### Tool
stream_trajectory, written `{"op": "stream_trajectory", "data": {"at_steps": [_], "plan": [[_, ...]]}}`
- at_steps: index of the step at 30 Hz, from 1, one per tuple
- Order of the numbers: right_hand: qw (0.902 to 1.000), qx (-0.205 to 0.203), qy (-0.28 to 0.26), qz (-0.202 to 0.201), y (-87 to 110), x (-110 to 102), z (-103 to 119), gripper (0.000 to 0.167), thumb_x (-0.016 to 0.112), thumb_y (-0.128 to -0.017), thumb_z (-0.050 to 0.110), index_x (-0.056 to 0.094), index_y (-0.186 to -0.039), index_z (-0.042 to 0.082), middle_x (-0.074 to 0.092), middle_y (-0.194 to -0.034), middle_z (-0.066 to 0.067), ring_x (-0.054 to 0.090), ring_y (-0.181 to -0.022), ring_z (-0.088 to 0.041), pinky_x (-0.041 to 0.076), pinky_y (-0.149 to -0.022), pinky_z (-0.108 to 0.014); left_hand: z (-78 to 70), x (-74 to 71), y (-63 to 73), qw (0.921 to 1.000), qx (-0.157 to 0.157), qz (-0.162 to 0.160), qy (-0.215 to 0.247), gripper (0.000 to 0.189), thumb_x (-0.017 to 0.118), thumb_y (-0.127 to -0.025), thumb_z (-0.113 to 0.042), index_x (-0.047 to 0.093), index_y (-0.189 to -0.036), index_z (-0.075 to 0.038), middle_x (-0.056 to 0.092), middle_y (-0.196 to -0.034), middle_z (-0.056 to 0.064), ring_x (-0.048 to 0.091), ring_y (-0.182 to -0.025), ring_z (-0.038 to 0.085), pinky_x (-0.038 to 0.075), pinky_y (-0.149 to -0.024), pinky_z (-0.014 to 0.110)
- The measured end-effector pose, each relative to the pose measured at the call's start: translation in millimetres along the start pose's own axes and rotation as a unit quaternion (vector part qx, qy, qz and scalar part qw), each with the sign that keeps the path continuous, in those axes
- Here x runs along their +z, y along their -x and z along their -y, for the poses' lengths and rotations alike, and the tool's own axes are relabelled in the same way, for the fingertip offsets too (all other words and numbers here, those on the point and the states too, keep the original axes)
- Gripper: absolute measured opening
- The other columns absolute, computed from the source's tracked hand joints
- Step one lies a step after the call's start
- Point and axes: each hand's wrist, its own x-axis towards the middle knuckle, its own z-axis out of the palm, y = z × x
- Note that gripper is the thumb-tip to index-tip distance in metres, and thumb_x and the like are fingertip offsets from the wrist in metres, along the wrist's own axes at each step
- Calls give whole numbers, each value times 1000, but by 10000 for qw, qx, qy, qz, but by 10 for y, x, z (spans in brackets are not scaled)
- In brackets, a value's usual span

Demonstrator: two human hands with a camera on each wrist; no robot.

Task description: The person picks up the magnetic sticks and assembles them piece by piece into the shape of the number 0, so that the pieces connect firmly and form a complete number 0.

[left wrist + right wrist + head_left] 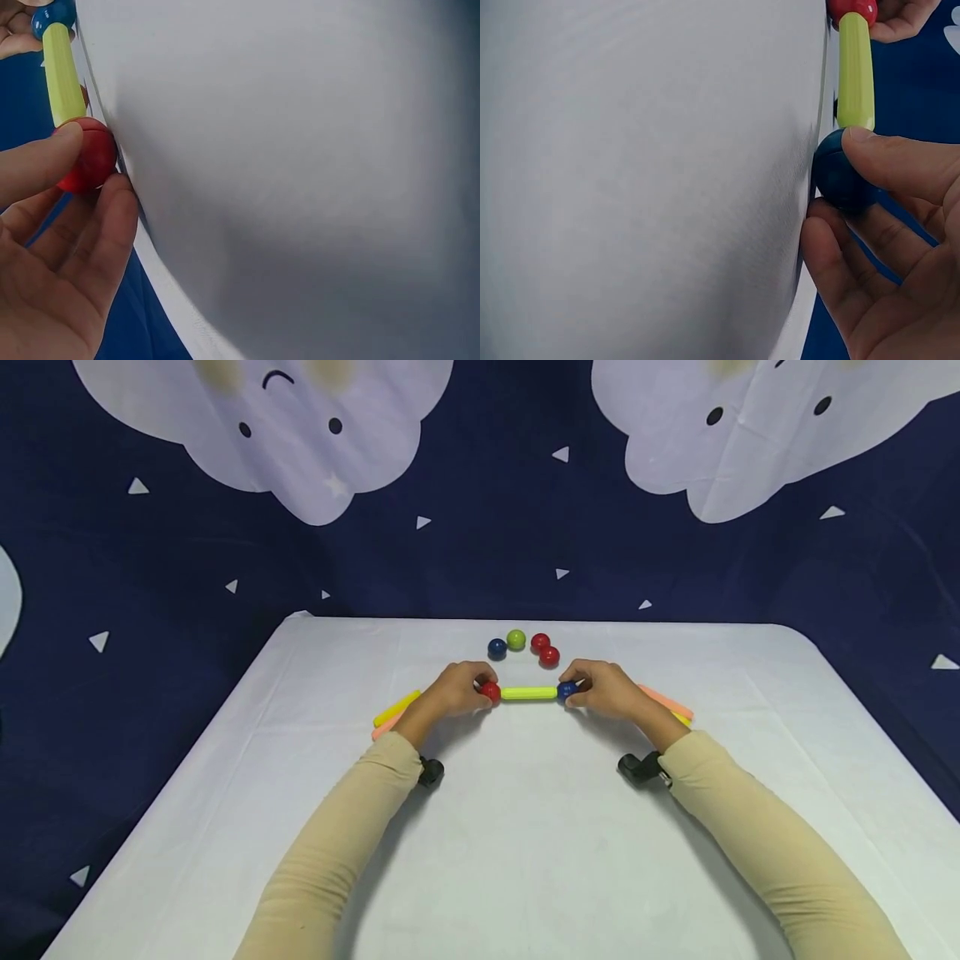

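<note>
A yellow-green rod (528, 693) lies level across the middle of the table, a red ball (491, 692) at its left end and a blue ball (567, 692) at its right. My left hand (459, 687) pinches the red ball between thumb and fingers, as the left wrist view shows with the red ball (88, 156) by the thumb tip. The blue ball is held by my right hand (606, 687); in the right wrist view the thumb presses on the blue ball (841, 174). Both balls touch the rod's ends.
Behind the rod lie a dark blue ball (497, 649), a green ball (516, 639) and two red balls (550, 657). A yellow rod (396, 708) and an orange one are beside the left wrist. Near the right wrist, an orange rod (666, 702) partly covers a yellow one.
</note>
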Motion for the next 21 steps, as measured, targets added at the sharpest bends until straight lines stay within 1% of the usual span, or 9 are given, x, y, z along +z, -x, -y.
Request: {"op": "stream_trajectory", "data": {"at_steps": [8, 11, 14, 18, 21], "plan": [[10000, -54, -47, 31, -16, 29, 4, 29, 73, -87, 6, 65, -115, 5, 67, -126, -21, 66, -108, -33, 54, -86, -40, 16, -28, -16, 9998, 46, 17, -175, 33, 75, -86, -13, 66, -117, -10, 71, -119, 9, 60, -103, 21, 44, -99, 35], [9999, -93, 8, 47, -21, 35, 12, 29, 72, -87, 7, 65, -115, 5, 67, -125, -22, 66, -107, -33, 54, -87, -41, 24, -38, -8, 9998, 40, 32, -180, 34, 75, -85, -14, 66, -118, -10, 71, -120, 9, 60, -106, 22, 43, -101, 37], [9999, -101, 49, 53, -32, 34, 22, 30, 73, -87, 6, 65, -115, 5, 67, -125, -22, 66, -108, -33, 54, -89, -43, 38, -63, 9, 9999, 44, 34, -153, 39, 75, -86, -15, 64, -123, -9, 70, -124, 10, 61, -111, 24, 42, -104, 39], [9999, -117, 79, 75, -44, 24, 35, 30, 72, -87, 6, 64, -116, 4, 67, -126, -22, 66, -108, -33, 53, -91, -45, 75, -144, 66, 10000, -22, -32, -36, 43, 72, -87, -13, 62, -129, -8, 67, -128, 13, 62, -116, 27, 45, -105, 41], [9999, -71, 100, 93, -43, 20, 38, 31, 72, -87, 6, 64, -117, 4, 66, -126, -22, 66, -109, -34, 53, -92, -46, 123, -228, 135, 9999, -140, -75, 39, 41, 68, -89, -11, 62, -129, -8, 66, -128, 14, 63, -116, 29, 48, -101, 41]]}}
